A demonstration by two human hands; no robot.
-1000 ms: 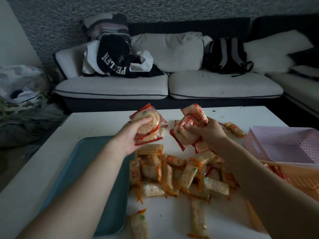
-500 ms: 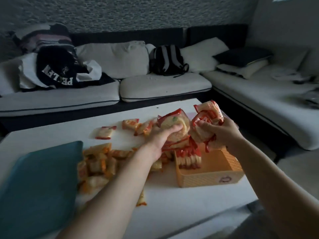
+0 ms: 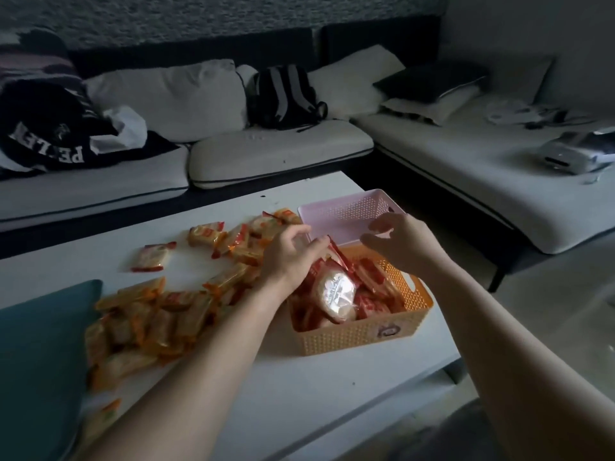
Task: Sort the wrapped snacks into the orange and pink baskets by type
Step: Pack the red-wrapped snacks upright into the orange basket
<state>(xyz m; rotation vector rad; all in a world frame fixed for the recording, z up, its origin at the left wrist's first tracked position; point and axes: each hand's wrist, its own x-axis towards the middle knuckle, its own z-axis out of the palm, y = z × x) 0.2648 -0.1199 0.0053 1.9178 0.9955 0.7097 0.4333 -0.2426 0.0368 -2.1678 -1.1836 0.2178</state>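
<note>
Now the left hand (image 3: 289, 259) curls its fingers (image 3: 316, 242) at a round red-wrapped snack (image 3: 336, 294) leaning in the orange perforated plastic basket (image 3: 366, 337), pinching or only touching I cannot tell, while the right hand (image 3: 399, 242) hangs spread and empty above, evidently gathering the reds together.

I log a white table (image 3: 332, 394) carrying an orange basket (image 3: 362, 334), a pink basket (image 3: 346, 211) just behind it, loose wrapped snacks (image 3: 159, 321) at left, and possibly a teal tray (image 3: 36, 344).
</note>
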